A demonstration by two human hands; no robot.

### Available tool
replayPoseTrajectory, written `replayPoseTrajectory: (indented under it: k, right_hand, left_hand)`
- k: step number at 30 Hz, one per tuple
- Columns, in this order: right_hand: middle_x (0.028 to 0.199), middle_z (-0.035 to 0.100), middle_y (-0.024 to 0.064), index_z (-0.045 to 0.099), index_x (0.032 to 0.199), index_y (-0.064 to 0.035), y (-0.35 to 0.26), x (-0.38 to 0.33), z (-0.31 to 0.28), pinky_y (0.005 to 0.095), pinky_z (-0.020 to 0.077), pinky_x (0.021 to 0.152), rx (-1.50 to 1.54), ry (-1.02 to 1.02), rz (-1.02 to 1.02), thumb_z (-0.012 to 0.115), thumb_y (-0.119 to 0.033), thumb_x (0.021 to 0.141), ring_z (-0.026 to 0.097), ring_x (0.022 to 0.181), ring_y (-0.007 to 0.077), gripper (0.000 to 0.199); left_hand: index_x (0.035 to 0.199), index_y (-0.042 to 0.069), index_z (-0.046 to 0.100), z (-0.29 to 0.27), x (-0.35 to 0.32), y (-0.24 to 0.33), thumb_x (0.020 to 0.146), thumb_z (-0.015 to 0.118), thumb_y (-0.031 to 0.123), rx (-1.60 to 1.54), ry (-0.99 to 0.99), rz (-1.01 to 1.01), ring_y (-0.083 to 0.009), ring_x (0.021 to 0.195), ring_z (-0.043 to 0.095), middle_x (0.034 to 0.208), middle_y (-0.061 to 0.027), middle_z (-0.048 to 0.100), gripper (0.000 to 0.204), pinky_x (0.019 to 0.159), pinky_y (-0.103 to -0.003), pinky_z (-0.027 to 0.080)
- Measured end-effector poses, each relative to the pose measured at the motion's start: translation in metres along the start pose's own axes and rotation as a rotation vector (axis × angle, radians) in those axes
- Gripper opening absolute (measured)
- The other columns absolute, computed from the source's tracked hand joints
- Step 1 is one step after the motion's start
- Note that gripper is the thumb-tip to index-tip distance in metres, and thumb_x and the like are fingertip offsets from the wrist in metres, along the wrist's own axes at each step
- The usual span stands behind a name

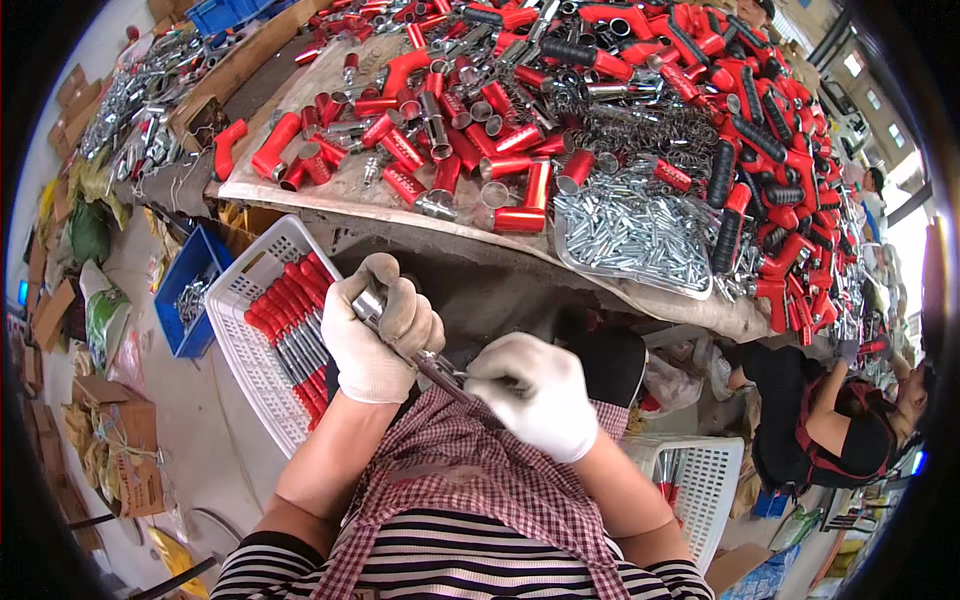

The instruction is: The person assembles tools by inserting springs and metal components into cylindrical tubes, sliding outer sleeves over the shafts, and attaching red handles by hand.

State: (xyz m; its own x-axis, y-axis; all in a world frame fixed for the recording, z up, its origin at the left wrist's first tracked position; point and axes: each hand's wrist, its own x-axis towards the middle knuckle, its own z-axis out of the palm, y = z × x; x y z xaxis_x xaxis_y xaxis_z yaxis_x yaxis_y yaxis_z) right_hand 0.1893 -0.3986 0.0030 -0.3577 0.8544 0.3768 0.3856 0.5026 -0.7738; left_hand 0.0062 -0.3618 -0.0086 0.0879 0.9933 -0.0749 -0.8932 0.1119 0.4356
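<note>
My left hand (370, 340), in a white knit glove, is wrapped round a shiny metal tube-shaped part (369, 306). The part slants down to the right over my lap, and the glove covers much of its middle. My right hand (540, 395), gloved too, is curled at the lower end with its fingertips pinched together. What they hold, if anything, is hidden and slightly blurred. Beyond my hands, red sleeves (403, 186) and metal tubes are scattered on the cloth-covered table (390, 215). A clear tray (640, 235) of small silvery pins stands near the table's front edge.
Rows of red-handled tools (290, 320) fill a white basket (232, 300) on my left, beside a blue bin (178, 320). Another white basket (712, 490) is at my right hip. Springs (650, 135) and red-and-black handles (765, 140) are heaped on the table. A co-worker (840, 420) sits at right.
</note>
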Motion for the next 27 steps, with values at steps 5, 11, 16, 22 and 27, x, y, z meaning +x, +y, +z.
replayPoseTrajectory:
  k: [5, 11, 16, 22, 27]
  right_hand:
    - [0.084, 0.066, 0.0097, 0.064, 0.077, -0.0083, 0.007, -0.003, 0.021, 0.0358, 0.0538, 0.062, -0.035, 0.046, -0.163, 0.076, -0.001, 0.067, 0.066, 0.073, 0.0284, 0.017]
    - [0.077, 0.061, 0.0102, 0.060, 0.079, -0.0064, -0.010, 0.002, 0.025, 0.0391, 0.0514, 0.058, -0.248, -0.010, -0.209, 0.071, -0.001, 0.070, 0.063, 0.067, 0.0296, 0.015]
    - [0.075, 0.059, 0.0155, 0.054, 0.084, -0.0041, -0.027, 0.002, 0.037, 0.0439, 0.0506, 0.058, -0.574, -0.140, 0.098, 0.065, -0.007, 0.077, 0.063, 0.066, 0.0350, 0.013]
    - [0.077, 0.061, 0.0167, 0.055, 0.086, -0.0028, -0.006, -0.008, 0.042, 0.0427, 0.0521, 0.060, -0.470, -0.119, 0.228, 0.067, -0.007, 0.076, 0.063, 0.065, 0.0357, 0.016]
    - [0.083, 0.065, 0.0095, 0.065, 0.097, 0.0007, 0.029, -0.012, 0.017, 0.0320, 0.0516, 0.071, 0.325, -0.185, 0.326, 0.078, -0.029, 0.080, 0.064, 0.077, 0.0204, 0.037]
  left_hand:
    - [0.086, 0.014, 0.059, 0.000, -0.003, 0.003, 0.096, 0.032, 0.029, 0.048, 0.018, 0.058, -0.0126, 0.033, 0.021, 0.042, 0.0042, 0.025, 0.032, 0.040, -0.032, 0.025]
    - [0.087, 0.014, 0.059, -0.002, -0.005, -0.002, 0.095, 0.033, 0.030, 0.036, 0.059, 0.066, -0.0135, 0.035, 0.023, 0.043, 0.0033, 0.026, 0.031, 0.041, -0.033, 0.027]
    - [0.086, 0.012, 0.050, 0.001, -0.006, -0.013, 0.095, 0.031, 0.030, 0.189, 0.032, 0.055, -0.0137, 0.036, 0.021, 0.045, 0.0015, 0.025, 0.027, 0.039, -0.032, 0.022]
    - [0.084, 0.011, 0.045, 0.001, -0.011, -0.022, 0.095, 0.030, 0.027, 0.573, 0.048, 0.133, -0.0155, 0.035, 0.022, 0.044, -0.0030, 0.029, 0.026, 0.039, -0.032, 0.023]
    - [0.087, 0.009, 0.048, 0.006, -0.010, -0.010, 0.096, 0.029, 0.020, 0.127, -0.065, -0.015, -0.0153, 0.036, 0.027, 0.045, -0.0025, 0.032, 0.023, 0.041, -0.033, 0.031]
